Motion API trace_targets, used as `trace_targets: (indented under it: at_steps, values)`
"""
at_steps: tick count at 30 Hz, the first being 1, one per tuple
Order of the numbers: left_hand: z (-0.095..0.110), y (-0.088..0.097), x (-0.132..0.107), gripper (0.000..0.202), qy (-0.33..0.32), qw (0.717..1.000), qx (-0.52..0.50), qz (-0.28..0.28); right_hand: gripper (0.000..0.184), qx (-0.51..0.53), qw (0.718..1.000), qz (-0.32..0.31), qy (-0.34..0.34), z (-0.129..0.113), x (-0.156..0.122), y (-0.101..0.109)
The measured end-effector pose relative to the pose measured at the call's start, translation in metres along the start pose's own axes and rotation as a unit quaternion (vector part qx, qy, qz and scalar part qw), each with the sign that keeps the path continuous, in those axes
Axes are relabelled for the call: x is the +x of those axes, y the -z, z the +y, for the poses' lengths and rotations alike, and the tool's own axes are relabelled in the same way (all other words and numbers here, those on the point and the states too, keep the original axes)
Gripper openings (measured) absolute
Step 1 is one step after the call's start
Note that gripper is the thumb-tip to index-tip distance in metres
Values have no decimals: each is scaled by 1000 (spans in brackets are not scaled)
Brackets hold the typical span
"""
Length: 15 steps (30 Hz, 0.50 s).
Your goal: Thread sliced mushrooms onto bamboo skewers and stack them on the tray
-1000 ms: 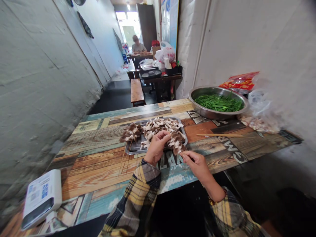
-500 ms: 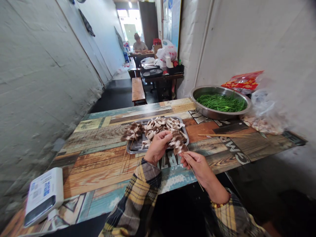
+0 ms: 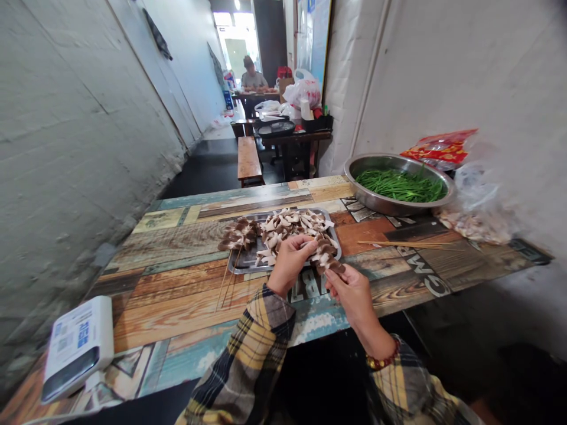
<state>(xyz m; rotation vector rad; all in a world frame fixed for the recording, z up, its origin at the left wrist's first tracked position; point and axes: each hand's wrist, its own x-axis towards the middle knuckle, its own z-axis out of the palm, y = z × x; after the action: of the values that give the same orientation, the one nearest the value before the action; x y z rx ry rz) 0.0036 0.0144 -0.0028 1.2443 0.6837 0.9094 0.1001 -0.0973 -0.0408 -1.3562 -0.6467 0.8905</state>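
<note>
In the head view, a metal tray (image 3: 248, 260) lies on the wood-patterned bench (image 3: 177, 301), with a heap of loose mushrooms (image 3: 295, 223) filling its middle and right part. The left hand (image 3: 289, 265) is over the tray's near edge, its fingers pinching the upper end of a mushroom cluster (image 3: 326, 255). The right hand (image 3: 355, 295) is in front of the tray's near right corner, with its fingers grasping the lower end of the same cluster, which sits at that corner between the two hands. At the tray's left end rest threaded mushrooms (image 3: 239, 234), whose thin sticks (image 3: 224, 286) stick out past the tray's near rim onto the bench.

To the right of the tray lie bare skewers (image 3: 405, 243); beyond them, farther back from the tray, stands a steel basin (image 3: 394, 206) of green stalks (image 3: 398, 186). A clear plastic bag (image 3: 478, 224) of pale pieces is well to the tray's right. A white device (image 3: 77, 348) is nearer and left of the tray. Far behind the tray, another person (image 3: 254, 78) sits at a table.
</note>
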Motion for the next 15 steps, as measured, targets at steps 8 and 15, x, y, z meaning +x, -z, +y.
trace_targets:
  at_steps: [8, 15]
  values:
    - [1, 0, -2, 33, 58, 995, -66, -43, 35, 19, 998, -43, -29, 0, 4, 10]
    - [6, 9, 2, 42, 6, 996, -88, 25, 35, 93, 994, -43, -26, -1, 6, 22]
